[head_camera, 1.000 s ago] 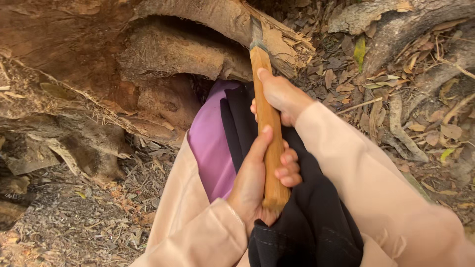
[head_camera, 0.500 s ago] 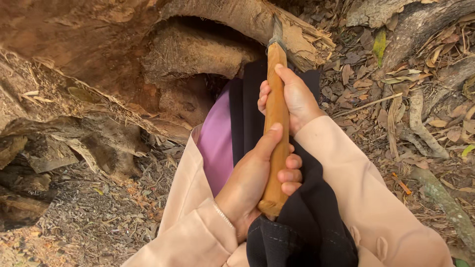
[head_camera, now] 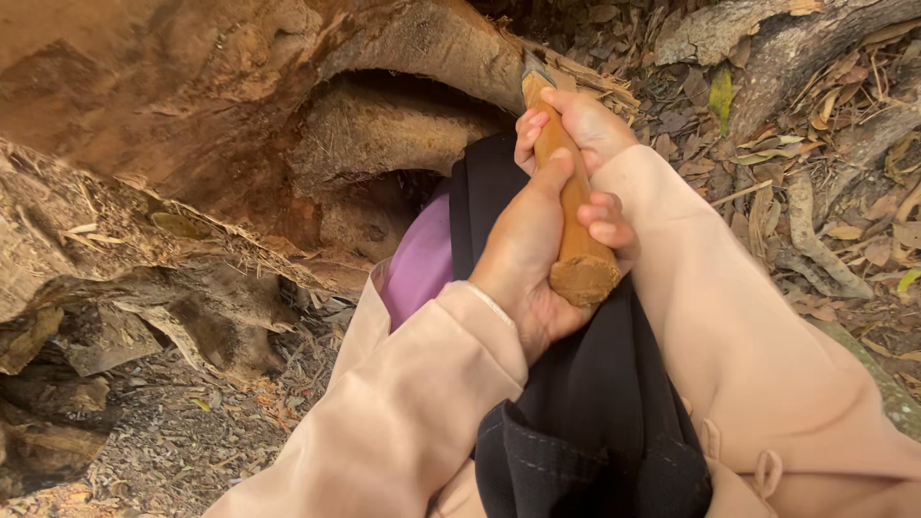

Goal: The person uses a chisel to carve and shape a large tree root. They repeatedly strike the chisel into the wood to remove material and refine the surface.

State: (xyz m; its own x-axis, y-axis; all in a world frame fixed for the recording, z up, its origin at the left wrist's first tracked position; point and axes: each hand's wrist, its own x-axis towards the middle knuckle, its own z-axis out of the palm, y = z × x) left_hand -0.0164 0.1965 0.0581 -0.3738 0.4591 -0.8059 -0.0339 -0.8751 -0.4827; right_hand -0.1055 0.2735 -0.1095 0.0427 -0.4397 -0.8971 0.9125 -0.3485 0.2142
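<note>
Nearest the camera are two pale peach sleeves (head_camera: 403, 412) and a black cloth (head_camera: 585, 422) across the lap, with a strip of purple cloth (head_camera: 422, 259) showing at its left edge. Just above them the left hand (head_camera: 523, 264) is wrapped tight around the butt end of one wooden handle (head_camera: 576, 225), thumb laid up along the shaft and fingers curled round from the far side. The cut end of the handle faces the camera. Further up the same handle the right hand (head_camera: 576, 125) is clamped on it too, fingertips showing on the left of the shaft. Beyond that hand, the tool's grey metal head (head_camera: 533, 69) meets the wood of a big reddish trunk (head_camera: 192, 105), which has one dark hollow under its arch. To the right lie dry leaves (head_camera: 825, 211) and two pale roots (head_camera: 806, 29) on the ground; to the lower left, chips and dust.
</note>
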